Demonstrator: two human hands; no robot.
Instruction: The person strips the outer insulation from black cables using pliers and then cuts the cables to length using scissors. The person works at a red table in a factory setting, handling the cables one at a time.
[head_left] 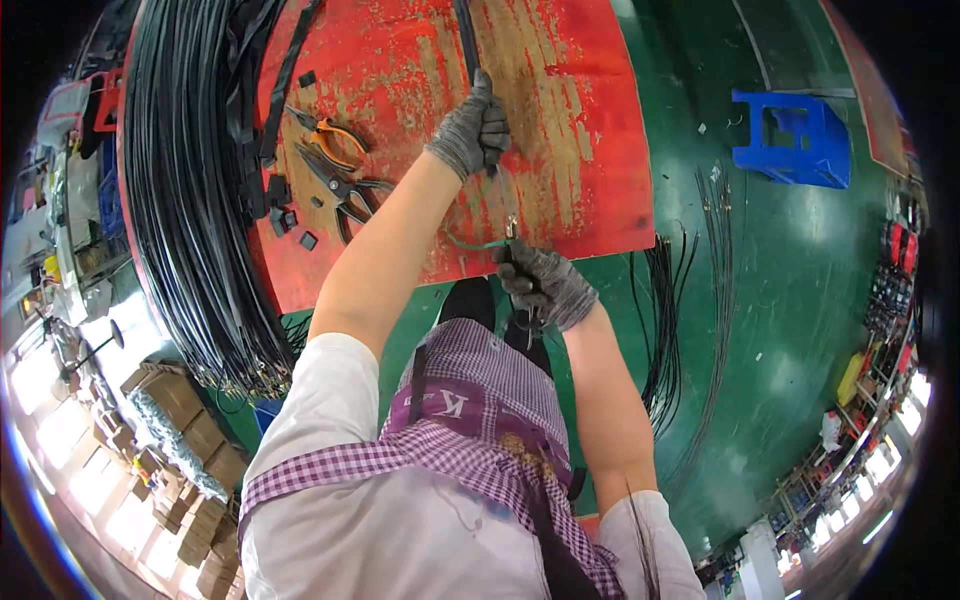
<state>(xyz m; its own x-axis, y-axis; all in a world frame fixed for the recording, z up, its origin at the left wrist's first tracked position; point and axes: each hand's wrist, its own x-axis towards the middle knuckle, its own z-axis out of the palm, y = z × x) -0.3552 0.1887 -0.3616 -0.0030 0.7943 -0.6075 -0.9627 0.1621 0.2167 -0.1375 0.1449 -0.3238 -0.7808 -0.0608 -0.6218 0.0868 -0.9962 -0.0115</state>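
Observation:
My left hand (472,130), in a grey glove, is closed round a black cable sleeve (466,40) that runs up over the worn red table (610,120). Below that fist a thin strand (504,190) hangs toward a small metal fitting (512,228). At the table's near edge my right hand (545,285), also gloved, is closed on a dark cable end just under the fitting. A green wire (480,244) curves off to its left. Something thin and metallic shows beneath the right fingers, too small to name. Left of my arm lie orange-handled pliers (342,140) and black-handled pliers (345,188).
A thick bundle of black cables (190,200) drapes along the table's left side. Small black pieces (283,220) lie beside it. More cables (665,330) hang off the near right corner. A blue plastic stool (795,140) stands on the green floor (790,300).

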